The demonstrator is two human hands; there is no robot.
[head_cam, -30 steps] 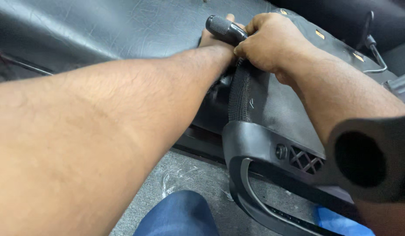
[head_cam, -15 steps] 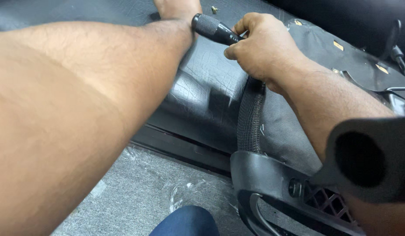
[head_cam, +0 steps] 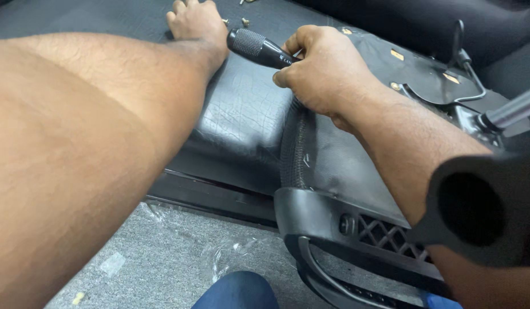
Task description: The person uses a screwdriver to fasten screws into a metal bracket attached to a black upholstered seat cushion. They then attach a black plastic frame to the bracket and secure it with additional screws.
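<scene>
On the black seat cushion (head_cam: pixel 242 114), the left hand (head_cam: pixel 197 23) has reached out to small brass screws (head_cam: pixel 245 22), fingers spread; the right hand (head_cam: pixel 325 71) stays closed around the screwdriver handle (head_cam: pixel 256 47).

- There is one view only, from a camera worn on the person's head, so no second view shares any of the scene.
- It looks steeply down and forward along both bare forearms, very close: the left forearm (head_cam: pixel 87 154) fills most of the left half.
- It faces the far side, where the left hand (head_cam: pixel 199 26) lies flat at the top edge on a black leather cushion (head_cam: pixel 242 120).
- The right hand (head_cam: pixel 328 71), gripping a black screwdriver handle (head_cam: pixel 256 47), sits upper middle.
- Nearest the lens, at the right edge, a black tube end (head_cam: pixel 477 209) looms out of focus.
- At the bottom lies grey carpet (head_cam: pixel 162 263), with a blue-clad knee (head_cam: pixel 239 292) below.
</scene>
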